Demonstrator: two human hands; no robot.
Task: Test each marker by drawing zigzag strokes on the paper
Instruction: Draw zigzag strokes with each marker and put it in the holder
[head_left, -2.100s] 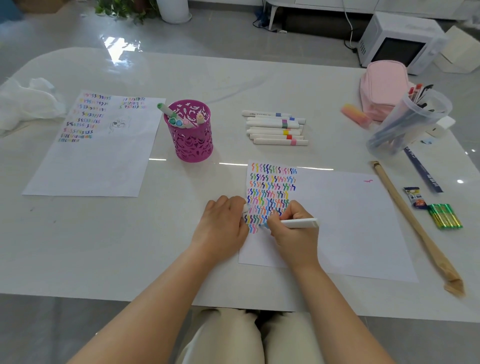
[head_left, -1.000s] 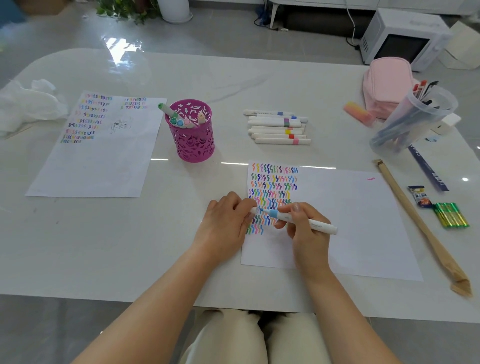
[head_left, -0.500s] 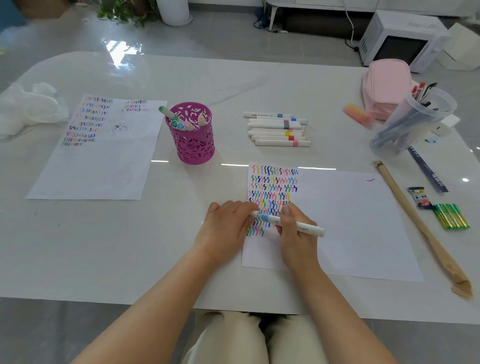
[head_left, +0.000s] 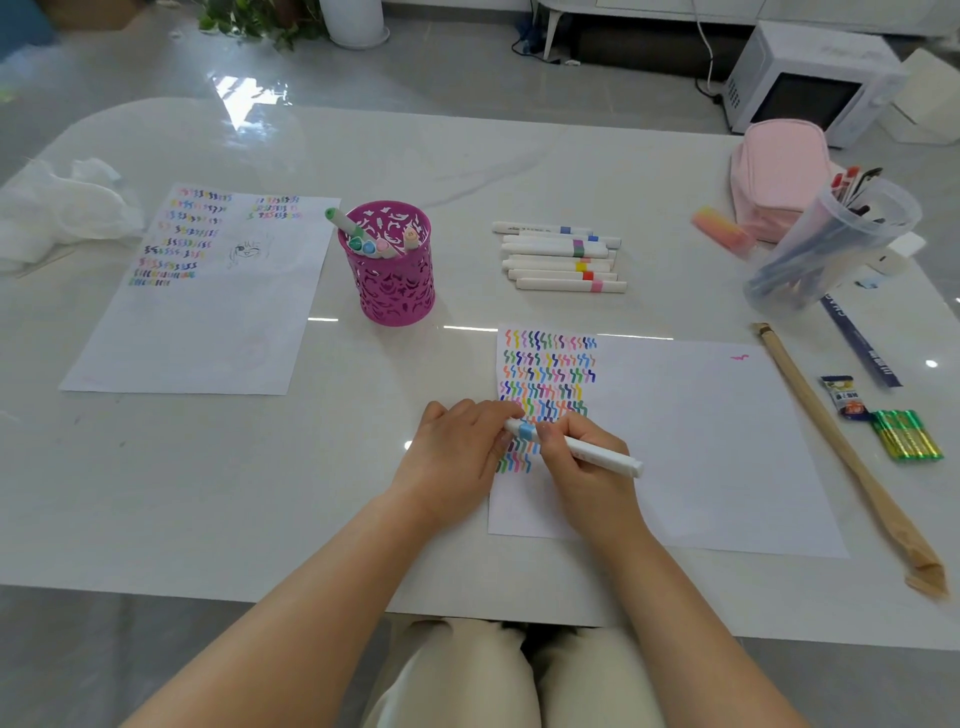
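Observation:
A white marker with a blue band lies slanted over the left part of the paper, just above it. My right hand grips its barrel. My left hand pinches the capped end beside the blue band, at the paper's left edge. Several rows of coloured zigzag strokes fill the paper's upper left corner. The hands hide the lowest rows in part. Several capped white markers lie in a row behind the paper. A purple cut-out cup to the left holds more markers.
A second sheet with zigzags lies at the left, crumpled tissue beyond it. At the right stand a clear jug of pens and a pink pouch. A long wooden stick, a ruler and a green pack flank the paper.
Two seconds ago my right hand was drawing with the marker. It then lifted and turned the marker sideways with the blue tip bare. Now the tip is covered and my left fingers hold that end.

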